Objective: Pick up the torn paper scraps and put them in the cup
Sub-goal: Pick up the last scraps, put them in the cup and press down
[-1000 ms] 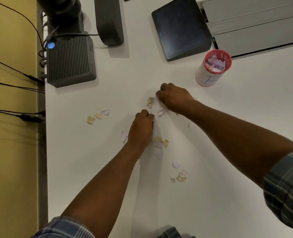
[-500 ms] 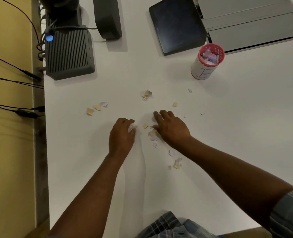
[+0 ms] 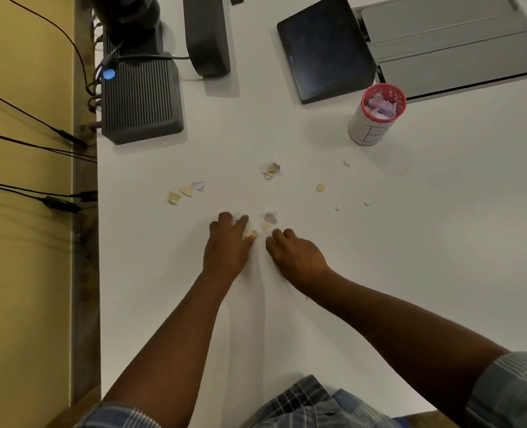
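Matt, smooth white table (image 3: 379,273) showing soft shadows; torn paper scraps (image 3: 271,171) lying with ragged edges; paper cup (image 3: 368,131) showing a red patterned inner wall; ribbed matt dark plastic box (image 3: 141,100); glossy dark screen (image 3: 324,47); woven checked cloth sleeve (image 3: 509,393).

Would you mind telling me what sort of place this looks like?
Probably an office or lab desk: a white table carrying a ribbed dark electronics box with cables, a dark tablet-like screen, and grey trays.
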`<state>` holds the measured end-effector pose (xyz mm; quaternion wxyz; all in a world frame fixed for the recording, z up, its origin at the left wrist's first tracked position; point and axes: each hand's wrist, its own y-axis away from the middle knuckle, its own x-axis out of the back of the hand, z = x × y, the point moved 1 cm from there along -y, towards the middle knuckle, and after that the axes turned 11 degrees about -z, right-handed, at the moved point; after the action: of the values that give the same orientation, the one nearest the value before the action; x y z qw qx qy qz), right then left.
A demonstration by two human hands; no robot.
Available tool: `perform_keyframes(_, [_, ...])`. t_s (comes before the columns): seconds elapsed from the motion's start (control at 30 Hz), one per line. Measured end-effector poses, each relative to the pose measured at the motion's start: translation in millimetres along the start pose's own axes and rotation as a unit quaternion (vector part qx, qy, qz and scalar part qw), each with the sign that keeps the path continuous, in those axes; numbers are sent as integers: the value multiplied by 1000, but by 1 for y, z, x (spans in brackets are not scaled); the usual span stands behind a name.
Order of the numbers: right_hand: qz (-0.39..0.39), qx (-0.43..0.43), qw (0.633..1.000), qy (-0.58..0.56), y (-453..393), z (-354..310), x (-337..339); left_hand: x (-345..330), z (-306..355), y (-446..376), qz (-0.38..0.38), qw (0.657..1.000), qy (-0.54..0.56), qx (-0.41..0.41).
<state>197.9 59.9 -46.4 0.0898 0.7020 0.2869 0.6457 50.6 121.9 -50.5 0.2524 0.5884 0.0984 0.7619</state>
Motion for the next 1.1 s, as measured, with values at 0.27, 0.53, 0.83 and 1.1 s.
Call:
perform_keyframes(0.27, [17,28,999,-38,20,15,-15,-16,8,19,50,996,43,-68])
perform_keyframes(0.53, [154,-202,826,-504,23,62,11,4,21,17,55,977,202,-49])
perform_keyframes(0.83, [300,-207,656,-661,34,166,94,16,40,-4,38,957,284,-42])
perform_keyframes(1.1, [256,-253,913,-195,-25,258,171,9,33,-2,29,964,266,-3])
